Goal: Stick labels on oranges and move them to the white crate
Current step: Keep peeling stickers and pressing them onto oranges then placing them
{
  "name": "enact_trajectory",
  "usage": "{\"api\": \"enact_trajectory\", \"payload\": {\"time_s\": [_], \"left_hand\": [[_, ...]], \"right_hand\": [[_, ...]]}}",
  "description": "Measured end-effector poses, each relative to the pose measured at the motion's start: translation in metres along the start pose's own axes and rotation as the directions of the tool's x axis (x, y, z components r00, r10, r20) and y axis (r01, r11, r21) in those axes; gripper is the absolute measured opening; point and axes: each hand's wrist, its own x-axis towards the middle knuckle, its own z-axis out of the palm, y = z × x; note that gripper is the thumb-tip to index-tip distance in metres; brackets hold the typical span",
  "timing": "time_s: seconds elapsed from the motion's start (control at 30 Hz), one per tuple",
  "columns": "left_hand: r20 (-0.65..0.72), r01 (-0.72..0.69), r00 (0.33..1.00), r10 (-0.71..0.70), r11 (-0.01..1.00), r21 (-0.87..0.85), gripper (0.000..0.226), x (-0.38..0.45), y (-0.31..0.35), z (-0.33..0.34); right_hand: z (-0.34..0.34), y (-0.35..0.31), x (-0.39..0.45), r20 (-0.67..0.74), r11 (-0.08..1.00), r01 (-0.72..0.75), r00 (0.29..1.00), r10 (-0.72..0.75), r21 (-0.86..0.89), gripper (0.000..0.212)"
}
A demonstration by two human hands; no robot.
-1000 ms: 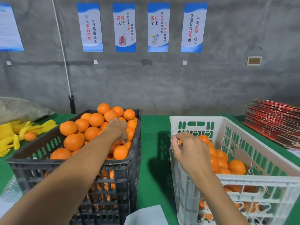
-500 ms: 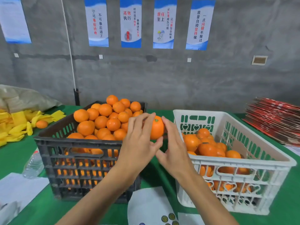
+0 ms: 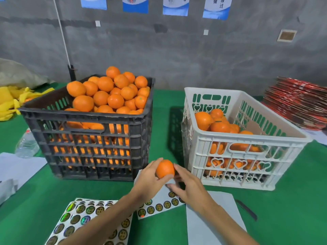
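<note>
- I hold one orange [image 3: 165,168] in my left hand [image 3: 150,179], fingers and thumb curled round it, above the green table [image 3: 292,200] in the gap in front of the two crates.
- My right hand [image 3: 189,186] is just beside the fruit on its right; one fingertip touches its side, while the other fingers reach down, loosely bent, toward the label sheet below. I cannot tell whether they pinch a label.
- That label sheet [image 3: 159,204] lies flat under both hands, with round gold-and-dark stickers along its near edge.
- A second sticker sheet [image 3: 79,216], covered with shiny holographic round labels, lies nearer me to the left, partly under my left forearm.
- A blank grey-white sheet [image 3: 212,223] lies under my right forearm.
- The white crate [image 3: 247,140] stands to the right, just beyond my right hand, partly filled with oranges.
- The black crate [image 3: 92,138] stands to the left, heaped with oranges above its rim.
- A dark, thin pen-like thing [image 3: 246,210] lies on the cloth at the right.
- A stack of red flat cartons [image 3: 297,103] sits far right; yellow wrappers [image 3: 10,101] lie far left.
</note>
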Motion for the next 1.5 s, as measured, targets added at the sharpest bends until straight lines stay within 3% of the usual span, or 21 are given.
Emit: {"api": "enact_trajectory", "payload": {"time_s": [0.13,0.27,0.4,0.5,0.67,0.77,0.87,1.03,1.13,1.23,1.5], "left_hand": [[-0.025,0.079,0.996,-0.085,0.979,-0.19,0.064,-0.002,-0.015,0.006],[-0.051,0.076,0.995,-0.084,0.988,-0.135,0.067,-0.006,-0.016,0.01],[-0.042,0.073,0.996,-0.08,0.988,-0.139,0.069,-0.008,-0.015,0.008],[-0.025,0.038,0.999,-0.04,0.996,-0.076,0.07,-0.009,-0.015,0.009],[-0.002,0.02,1.0,-0.02,0.998,-0.055,0.069,-0.01,-0.016,0.01],[0.008,0.013,1.0,-0.012,0.997,-0.076,0.068,-0.01,-0.016,0.01],[0.021,-0.006,1.0,0.008,0.995,-0.103,0.067,-0.011,-0.017,0.009],[0.036,-0.014,0.999,0.019,0.992,-0.128,0.064,-0.011,-0.018,0.009],[0.034,-0.011,0.999,0.015,0.991,-0.131,0.067,-0.01,-0.018,0.009],[0.032,-0.014,0.999,0.018,0.991,-0.129,0.066,-0.01,-0.018,0.009],[0.038,-0.032,0.999,0.039,0.987,-0.157,0.062,-0.012,-0.017,0.007]], "right_hand": [[0.004,0.014,-0.016,0.098,0.995,-0.035,0.995,0.026,0.095,0.071],[-0.001,0.018,-0.02,0.168,0.999,0.022,0.985,-0.029,0.045,0.074],[0.003,0.016,-0.017,0.099,0.994,0.073,0.992,-0.081,0.076,0.04],[0.007,0.011,-0.015,0.053,0.978,-0.013,0.999,0.002,0.209,0.02],[0.005,0.0,-0.009,0.121,0.929,-0.162,0.984,0.128,0.332,0.006],[0.001,-0.005,-0.006,0.197,0.896,-0.247,0.963,0.184,0.37,0.008],[0.0,-0.009,-0.005,0.178,0.889,-0.282,0.956,0.232,0.36,0.016],[0.004,-0.002,-0.013,0.119,0.965,-0.106,0.99,0.079,0.241,0.009],[0.004,0.002,-0.017,0.11,0.981,-0.037,0.994,0.016,0.191,0.03],[0.007,0.002,-0.017,0.074,0.983,-0.01,0.997,-0.004,0.181,0.028],[0.003,-0.01,-0.012,0.128,0.929,-0.182,0.981,0.147,0.323,0.009]]}}
